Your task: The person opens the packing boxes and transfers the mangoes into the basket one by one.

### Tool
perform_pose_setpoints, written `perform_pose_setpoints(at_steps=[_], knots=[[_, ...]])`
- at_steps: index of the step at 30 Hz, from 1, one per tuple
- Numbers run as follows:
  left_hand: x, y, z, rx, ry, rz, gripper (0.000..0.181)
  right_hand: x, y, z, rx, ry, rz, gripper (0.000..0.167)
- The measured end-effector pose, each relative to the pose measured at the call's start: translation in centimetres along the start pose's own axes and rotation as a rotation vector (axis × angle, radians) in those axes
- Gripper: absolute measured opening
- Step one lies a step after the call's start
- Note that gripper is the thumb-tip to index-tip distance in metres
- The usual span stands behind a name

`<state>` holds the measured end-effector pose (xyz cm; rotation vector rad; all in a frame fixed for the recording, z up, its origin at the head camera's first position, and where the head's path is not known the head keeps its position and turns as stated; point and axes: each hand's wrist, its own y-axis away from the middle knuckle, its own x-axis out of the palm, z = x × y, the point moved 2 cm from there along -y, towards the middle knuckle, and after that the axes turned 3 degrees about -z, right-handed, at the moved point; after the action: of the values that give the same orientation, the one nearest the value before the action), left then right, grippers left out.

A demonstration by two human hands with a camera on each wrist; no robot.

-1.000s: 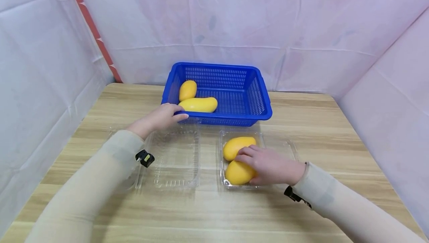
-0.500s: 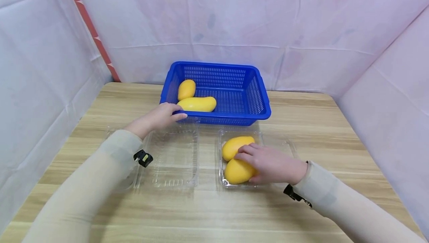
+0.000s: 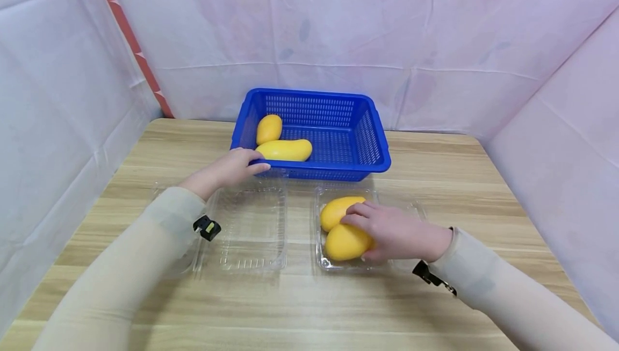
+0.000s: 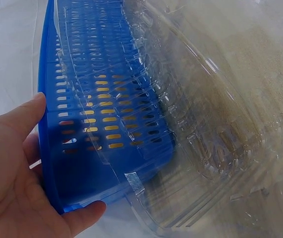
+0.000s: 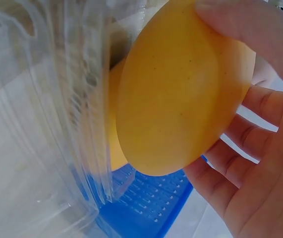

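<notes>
My right hand (image 3: 396, 233) grips a yellow mango (image 5: 181, 94), with the thumb on one side and the fingers round the other. This mango is over the right clear plastic clamshell box (image 3: 319, 249), where a second mango (image 3: 337, 213) lies just behind it. At the left front corner of the blue plastic basket (image 3: 333, 168), my left hand (image 3: 229, 170) holds the rim between thumb and fingers. Inside that basket, at the left, are a mango (image 3: 269, 128) and a longer yellow mango (image 3: 287, 150). The left wrist view shows the mangoes only as yellow patches through the slots.
Another clear clamshell box (image 3: 251, 262) lies open in front of the basket, under my left forearm, with no fruit visible in it. The right box's lid (image 3: 411, 208) extends to the right beneath my right hand. White sheeting (image 3: 338, 28) encloses the wooden table (image 3: 309, 308).
My right hand has shifted slightly right and up, and the gripped mango has risen a little with it. My left hand stays on the basket rim.
</notes>
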<state>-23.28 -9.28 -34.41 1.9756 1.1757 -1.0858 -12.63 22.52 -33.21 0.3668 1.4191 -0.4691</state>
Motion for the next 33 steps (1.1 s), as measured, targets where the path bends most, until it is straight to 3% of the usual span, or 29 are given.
perform_pose_setpoints(at_steps=[24, 27, 31, 33], knots=[[-0.7, -0.1, -0.4, -0.01, 0.037, 0.028, 0.035, -2.6, -0.3, -0.2, -0.016, 0.016, -0.022, 0.062], [-0.9, -0.2, -0.3, 0.001, 0.098, -0.045, 0.035, -2.8, -0.2, -0.2, -0.011, 0.019, -0.025, 0.06], [-1.8, -0.3, 0.1, -0.017, 0.204, -0.269, 0.03, -3.0, 0.0, -0.3, -0.006, 0.018, -0.023, 0.06], [-2.5, -0.2, 0.6, -0.063, 0.23, -0.341, 0.031, -2.9, 0.1, -0.4, -0.001, 0.012, -0.02, 0.06]])
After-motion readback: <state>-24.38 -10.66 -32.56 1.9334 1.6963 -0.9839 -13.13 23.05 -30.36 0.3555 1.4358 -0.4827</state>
